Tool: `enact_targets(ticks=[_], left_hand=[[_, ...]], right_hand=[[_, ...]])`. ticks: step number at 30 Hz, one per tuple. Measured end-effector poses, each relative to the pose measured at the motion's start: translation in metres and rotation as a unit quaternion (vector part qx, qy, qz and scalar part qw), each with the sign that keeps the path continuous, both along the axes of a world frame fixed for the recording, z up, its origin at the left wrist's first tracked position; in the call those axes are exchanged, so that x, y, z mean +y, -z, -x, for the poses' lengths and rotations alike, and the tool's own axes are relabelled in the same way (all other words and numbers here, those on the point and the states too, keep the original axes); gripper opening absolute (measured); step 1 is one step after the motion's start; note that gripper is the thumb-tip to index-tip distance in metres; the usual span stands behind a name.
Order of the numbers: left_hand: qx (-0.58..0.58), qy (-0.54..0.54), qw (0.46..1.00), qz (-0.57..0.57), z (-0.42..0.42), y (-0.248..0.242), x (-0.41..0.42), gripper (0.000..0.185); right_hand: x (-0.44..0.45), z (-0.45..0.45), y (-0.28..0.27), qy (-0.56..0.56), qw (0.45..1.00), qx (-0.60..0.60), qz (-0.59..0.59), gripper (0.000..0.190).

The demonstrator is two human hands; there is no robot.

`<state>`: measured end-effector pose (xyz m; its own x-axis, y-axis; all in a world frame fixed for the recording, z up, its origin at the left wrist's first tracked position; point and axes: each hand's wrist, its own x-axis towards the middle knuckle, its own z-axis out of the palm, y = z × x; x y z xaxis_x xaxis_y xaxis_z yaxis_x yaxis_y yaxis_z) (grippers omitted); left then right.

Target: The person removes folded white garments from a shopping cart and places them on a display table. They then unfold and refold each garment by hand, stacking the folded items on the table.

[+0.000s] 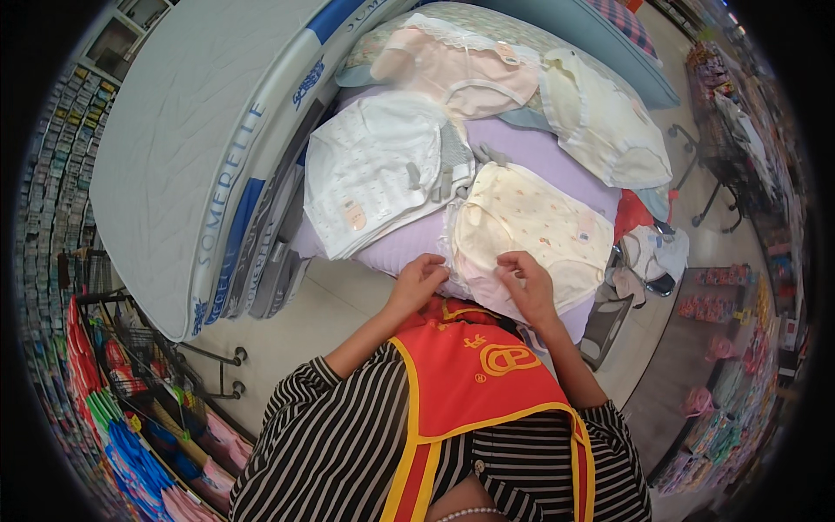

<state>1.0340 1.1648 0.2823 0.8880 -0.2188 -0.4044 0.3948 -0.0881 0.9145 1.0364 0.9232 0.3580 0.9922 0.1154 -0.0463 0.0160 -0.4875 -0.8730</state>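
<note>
Both of my hands are over the near edge of a lilac quilted cover. My left hand has loosely curled fingers next to the white lace edge of a garment, with nothing visible between thumb and fingers. My right hand is bent over a pale pink garment, its thumb and forefinger apart; whether it touches the fabric is unclear. In front of the hands lie cream printed underpants with a tag. White printed underpants lie stacked to the left.
Peach underpants and plain cream underpants lie farther back. Wrapped mattresses stand on the left. A black shopping cart is at lower left, and another cart at right. Folded white garments lie at the right.
</note>
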Motion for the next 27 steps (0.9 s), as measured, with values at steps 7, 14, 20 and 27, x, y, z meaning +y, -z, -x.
enact_targets(ticks=[7, 14, 20, 27], left_hand=[[0.166, -0.057, 0.959, 0.221, -0.010, -0.031, -0.008, 0.035], [0.128, -0.066, 0.961, 0.235, -0.006, -0.009, -0.002, 0.034], [0.159, -0.097, 0.958, 0.219, -0.007, -0.014, -0.003, 0.030], [0.169, -0.069, 0.958, 0.220, -0.006, -0.007, -0.002, 0.027]], right_hand=[[0.035, 0.009, 0.001, -0.092, 0.948, -0.154, 0.263, 0.050], [0.007, -0.007, 0.034, 0.005, 0.992, -0.092, 0.085, 0.019], [-0.011, -0.014, 0.025, 0.033, 0.973, 0.148, -0.172, 0.018], [-0.012, -0.017, 0.030, 0.037, 0.964, 0.159, -0.210, 0.018]])
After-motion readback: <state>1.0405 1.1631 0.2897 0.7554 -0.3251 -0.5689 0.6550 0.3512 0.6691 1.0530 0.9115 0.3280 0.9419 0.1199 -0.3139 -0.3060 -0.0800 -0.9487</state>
